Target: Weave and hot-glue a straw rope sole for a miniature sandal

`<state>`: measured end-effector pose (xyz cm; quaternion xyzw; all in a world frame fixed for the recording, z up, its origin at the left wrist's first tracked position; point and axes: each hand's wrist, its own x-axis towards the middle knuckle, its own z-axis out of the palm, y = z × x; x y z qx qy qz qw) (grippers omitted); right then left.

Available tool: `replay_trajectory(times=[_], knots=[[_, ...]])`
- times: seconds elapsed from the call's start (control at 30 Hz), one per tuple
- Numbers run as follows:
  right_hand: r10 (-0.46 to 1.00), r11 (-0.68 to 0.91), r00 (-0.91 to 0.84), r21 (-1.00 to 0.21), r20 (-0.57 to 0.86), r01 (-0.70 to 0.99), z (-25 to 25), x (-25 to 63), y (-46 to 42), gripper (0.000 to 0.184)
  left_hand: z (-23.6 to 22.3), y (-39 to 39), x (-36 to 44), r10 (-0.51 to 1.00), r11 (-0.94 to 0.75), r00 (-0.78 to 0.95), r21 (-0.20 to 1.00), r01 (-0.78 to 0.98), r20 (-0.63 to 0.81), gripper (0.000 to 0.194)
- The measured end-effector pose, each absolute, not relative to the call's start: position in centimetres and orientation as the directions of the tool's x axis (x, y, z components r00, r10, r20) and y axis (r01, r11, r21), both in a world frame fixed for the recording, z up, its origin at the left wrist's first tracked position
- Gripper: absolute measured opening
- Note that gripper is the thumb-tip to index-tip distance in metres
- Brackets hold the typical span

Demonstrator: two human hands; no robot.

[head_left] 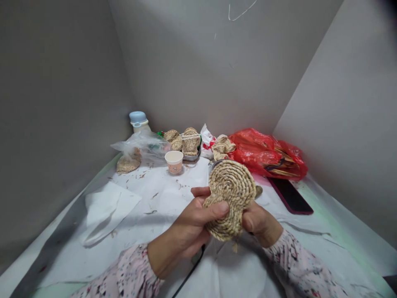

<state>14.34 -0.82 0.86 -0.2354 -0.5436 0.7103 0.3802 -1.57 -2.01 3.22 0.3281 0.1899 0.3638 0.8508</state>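
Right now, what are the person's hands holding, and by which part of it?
Both hands hold a coiled straw piece by its lower lobe: the left hand pinches that lobe from the left, the right hand grips its right edge, and the upper lobe stands free.

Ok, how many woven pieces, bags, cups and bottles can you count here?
Woven straw coil, held: 1
Other woven straw pieces: 4
Plastic bags, one red plastic bag and one clear plastic bag: 2
Paper cup: 1
Bottle with a blue cap: 1
Total: 9
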Motion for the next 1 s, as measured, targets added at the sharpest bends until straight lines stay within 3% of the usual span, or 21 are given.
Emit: replay_trajectory(times=[0.1,0.23,0.37,0.6,1.0], knots=[[0.766,-0.193,-0.632,-0.896,0.117,-0.399,0.2,14.1,-0.8,0.091,3.0,-1.9,-1.5,0.761,0.518,0.640,0.691,-0.505,-0.103,0.052],[0.739,-0.301,-0.669,-0.848,0.081,-0.435,-0.2,13.4,-0.7,0.089,2.7,-1.9,-1.5,0.765,0.528,0.631,0.688,-0.498,-0.130,0.055],[0.780,-0.254,-0.607,-0.812,0.148,-0.525,-0.3,12.6,-0.9,0.071,2.7,-1.9,-1.4,0.770,0.520,0.624,0.694,-0.497,-0.130,0.052],[0.860,-0.234,-0.504,-0.816,0.081,-0.529,-0.4,11.9,-1.5,0.070,2.7,-2.0,-1.4,0.813,0.501,0.561,0.677,-0.539,-0.154,0.047],[0.815,-0.191,-0.549,-0.807,0.188,-0.559,-0.1,11.9,-1.5,0.062,2.7,-2.3,-1.3,0.813,0.442,0.577,0.728,-0.524,-0.078,0.039]])
